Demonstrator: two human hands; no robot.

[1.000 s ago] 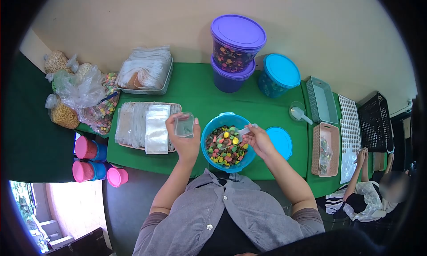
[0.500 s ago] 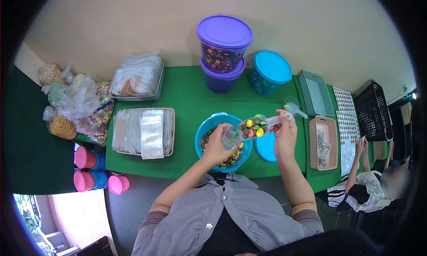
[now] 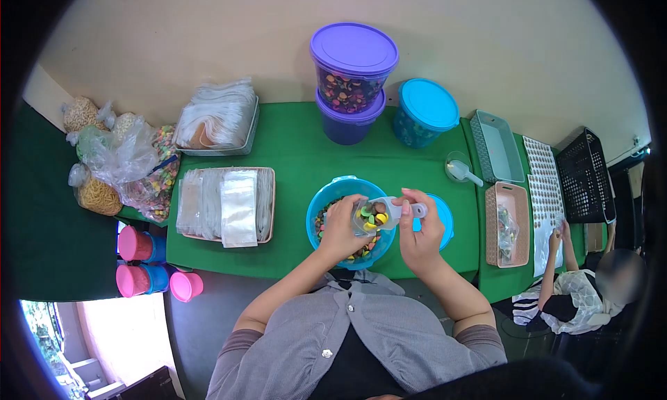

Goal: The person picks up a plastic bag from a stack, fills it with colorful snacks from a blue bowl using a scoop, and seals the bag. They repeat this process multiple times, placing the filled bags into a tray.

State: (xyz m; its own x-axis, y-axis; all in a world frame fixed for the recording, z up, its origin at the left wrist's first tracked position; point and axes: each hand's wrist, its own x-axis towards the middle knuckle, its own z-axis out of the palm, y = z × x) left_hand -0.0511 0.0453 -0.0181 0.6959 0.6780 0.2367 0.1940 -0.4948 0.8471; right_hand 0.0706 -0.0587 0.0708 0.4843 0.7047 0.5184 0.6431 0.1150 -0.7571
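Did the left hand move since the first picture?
Yes. The left hand went right: it was to the left of the open blue bucket, and now it's over it.

Left grip [image 3: 338, 231] partly hides clear cup [image 3: 359, 217], blue tub's contents [image 3: 365, 250].

Work surface: table [image 3: 292, 132] under green cloth. Left rear: grey tray [image 3: 244, 148] of clear plastic sleeves. In front of it: pink tray [image 3: 273, 195], also filled with sleeves. Centre rear: lower purple tub [image 3: 347, 127], a second purple tub [image 3: 354, 63] stacked on it; lidded blue tub [image 3: 427, 111] just beside. Front centre: open blue tub [image 3: 352, 184], multicoloured pieces inside; blue lid [image 3: 443, 223] near its right side. Right: clear cup [image 3: 453, 159] with white scoop [image 3: 463, 171].
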